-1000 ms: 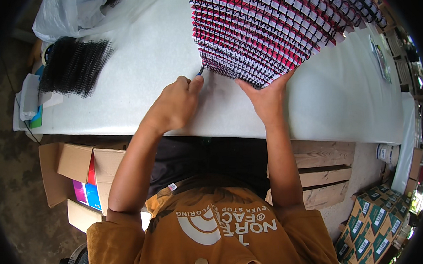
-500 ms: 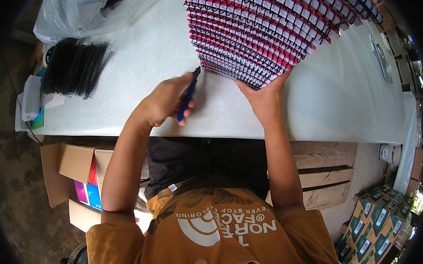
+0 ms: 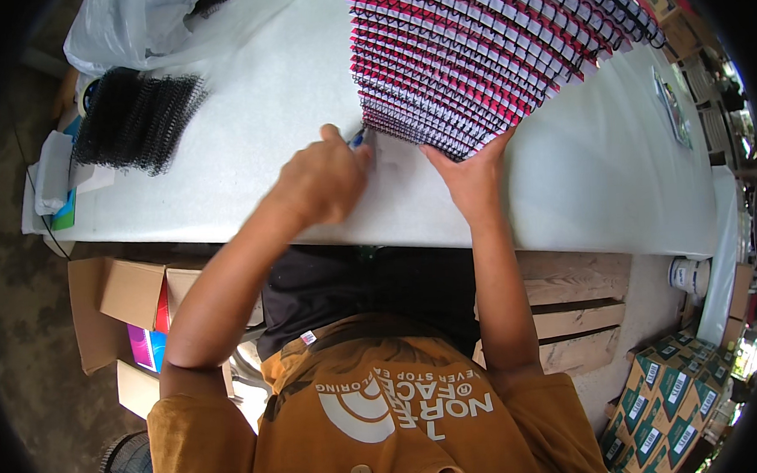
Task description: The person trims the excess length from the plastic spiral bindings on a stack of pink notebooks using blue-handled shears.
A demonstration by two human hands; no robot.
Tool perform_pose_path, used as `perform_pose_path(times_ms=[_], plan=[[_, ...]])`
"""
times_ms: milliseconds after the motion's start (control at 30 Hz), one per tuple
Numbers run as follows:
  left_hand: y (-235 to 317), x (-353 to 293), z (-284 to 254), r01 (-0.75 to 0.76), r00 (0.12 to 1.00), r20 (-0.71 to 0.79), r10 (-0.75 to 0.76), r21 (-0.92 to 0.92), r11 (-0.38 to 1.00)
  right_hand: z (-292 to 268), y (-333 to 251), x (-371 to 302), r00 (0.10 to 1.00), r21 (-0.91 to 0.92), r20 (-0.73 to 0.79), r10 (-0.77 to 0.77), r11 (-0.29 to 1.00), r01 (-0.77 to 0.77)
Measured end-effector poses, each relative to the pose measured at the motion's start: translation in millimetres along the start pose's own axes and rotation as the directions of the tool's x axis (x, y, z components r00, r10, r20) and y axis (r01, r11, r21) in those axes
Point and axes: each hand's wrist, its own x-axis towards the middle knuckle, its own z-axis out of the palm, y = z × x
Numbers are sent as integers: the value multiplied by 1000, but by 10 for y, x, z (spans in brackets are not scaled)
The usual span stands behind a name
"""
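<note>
A tall fanned stack of spiral-bound notebooks (image 3: 463,61), with black coils, white page edges and red-pink covers, rests on the table. My left hand (image 3: 324,179) is closed around blue-handled pliers (image 3: 357,139); mostly the blue part by the fingertips shows. The tip of the pliers is at the stack's near left corner, by the coil ends; whether it touches a coil I cannot tell. At the near right corner my right hand (image 3: 476,176) grips the stack, thumb on the near face and fingers along the right side.
On the white-covered table (image 3: 246,158), a bundle of loose black plastic coils (image 3: 137,121) lies at left, near a clear plastic bag (image 3: 128,31). Below the table's left edge stands an open cardboard box (image 3: 129,288). Patterned cartons (image 3: 665,401) are stacked at lower right.
My left hand has turned and moved right, bringing the pliers to the stack's near left corner. The right hand keeps its hold.
</note>
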Motion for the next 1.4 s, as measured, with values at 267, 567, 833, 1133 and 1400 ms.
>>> perform_pose_path(times_ms=[267,567,833,1133,1400], plan=[[-468,-100,-486,-9,998,-66,19,149,989,-261,171,118,977,241,207,40,966,-90],[260,-87,345,-340,906,-422,-35,-773,535,-653,448,703,928,701,363,86,631,-333],[960,338,401,-476,858,-500,-112,-859,189,-277,621,1009,792,521,513,331,614,-593],[798,1215,-3,-315,932,-349,100,-914,-256,-166,561,1196,856,654,509,91,607,-453],[1069,1876,-443,-273,908,-335,253,-929,-249,-14,782,1781,961,771,255,108,577,-269]])
